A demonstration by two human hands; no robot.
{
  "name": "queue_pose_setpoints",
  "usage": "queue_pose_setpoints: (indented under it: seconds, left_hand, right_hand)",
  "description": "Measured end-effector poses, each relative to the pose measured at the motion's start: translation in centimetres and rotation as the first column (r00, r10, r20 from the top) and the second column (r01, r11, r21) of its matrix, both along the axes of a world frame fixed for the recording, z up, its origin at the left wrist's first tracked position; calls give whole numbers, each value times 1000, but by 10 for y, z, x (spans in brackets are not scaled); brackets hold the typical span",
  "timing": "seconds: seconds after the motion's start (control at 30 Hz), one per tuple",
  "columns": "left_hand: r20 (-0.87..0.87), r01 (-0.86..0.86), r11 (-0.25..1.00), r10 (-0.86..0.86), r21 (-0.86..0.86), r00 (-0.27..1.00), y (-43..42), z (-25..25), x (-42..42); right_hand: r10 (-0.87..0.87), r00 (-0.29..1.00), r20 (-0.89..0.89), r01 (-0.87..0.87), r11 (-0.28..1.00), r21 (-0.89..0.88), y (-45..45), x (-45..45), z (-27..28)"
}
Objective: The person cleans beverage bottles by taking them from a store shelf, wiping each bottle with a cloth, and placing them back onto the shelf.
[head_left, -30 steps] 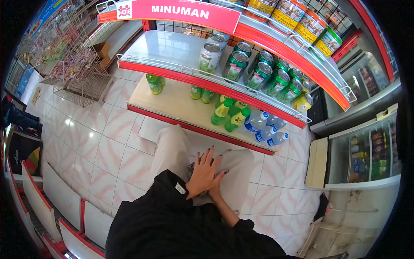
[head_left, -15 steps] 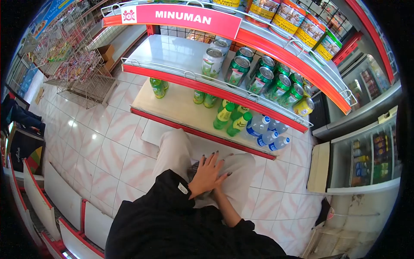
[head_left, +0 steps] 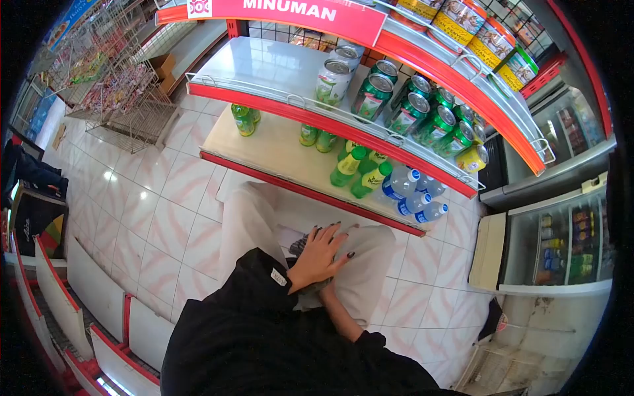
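Observation:
My left hand (head_left: 317, 259) lies over my lap with its fingers spread and dark nails showing; nothing is in it. It crosses on top of my right hand (head_left: 328, 290), of which only the part near the wrist shows clearly. The right fingers are mostly hidden, so their pose cannot be made out. Light trousers (head_left: 251, 221) cover my bent knees, close to the lower shelf (head_left: 284, 158). That shelf bears green bottles (head_left: 371, 179) and blue-labelled water bottles (head_left: 401, 183). On the shelf above stand white cans (head_left: 333, 82) and green cans (head_left: 374, 97).
A red MINUMAN sign (head_left: 290, 16) fronts the top shelf, with yellow-labelled cans (head_left: 459, 20) beside it. Glass-door coolers (head_left: 555, 244) stand at right. Wire baskets of packets (head_left: 119, 92) are at back left, and white shelf panels (head_left: 96, 290) at lower left. Tiled floor (head_left: 172, 218) lies between.
The view has tilted slightly, so the top shelf sits higher in it. My left hand still rests over the right, its fingers slightly shifted. The goods stand as before.

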State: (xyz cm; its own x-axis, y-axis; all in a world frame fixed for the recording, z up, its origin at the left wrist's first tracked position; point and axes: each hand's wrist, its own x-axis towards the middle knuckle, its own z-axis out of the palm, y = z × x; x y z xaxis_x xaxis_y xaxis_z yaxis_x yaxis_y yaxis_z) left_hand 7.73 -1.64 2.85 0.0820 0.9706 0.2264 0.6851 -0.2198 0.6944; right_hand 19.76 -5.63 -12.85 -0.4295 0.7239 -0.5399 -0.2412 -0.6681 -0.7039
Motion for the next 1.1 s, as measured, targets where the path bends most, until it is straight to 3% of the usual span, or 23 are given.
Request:
queue_pose_setpoints:
  seconds: [0.3, 0.4, 0.47, 0.5, 0.53, 0.63, 0.8, 0.97, 1.1]
  left_hand:
    - [58, 49, 996, -44, -80, 997, -2, -1, -3]
    - [83, 49, 996, -42, -79, 996, -3, -5, -11]
    - [108, 12, 999, -6, -52, 994, -3, -10, -19]
    - [120, -7, 999, 12, -38, 993, -3, -11, -23]
    - [119, -4, 999, 9, -39, 993, -2, -10, -27]
    - [61, -71, 997, 70, 5, 996, -1, -7, -41]
    - [110, 3, 994, 9, -112, 994, -2, -7, -51]
    - [113, 53, 998, -49, -37, 992, 1, -4, -41]
    - [93, 65, 998, -64, -5, 994, 7, -2, -29]
  right_hand:
    - [-95, 979, -181, 75, 991, -113, 5, -10, -1]
    - [-151, 972, -178, 91, 948, -304, 17, -16, 27]
    - [32, 997, 72, -37, 997, 62, 20, -15, 16]
    - [88, 972, 216, -138, 964, 228, 21, -15, 9]
    - [85, 973, 215, -134, 965, 227, 23, -14, 2]
    - [212, 872, 441, -412, 805, 428, 30, -11, -18]
    - [185, 876, 446, -350, 880, 322, 17, -15, 12]
    - [-114, 784, 610, -260, 832, 490, -1, -31, 62]
    - [-148, 798, 585, -231, 821, 522, -1, -26, 57]
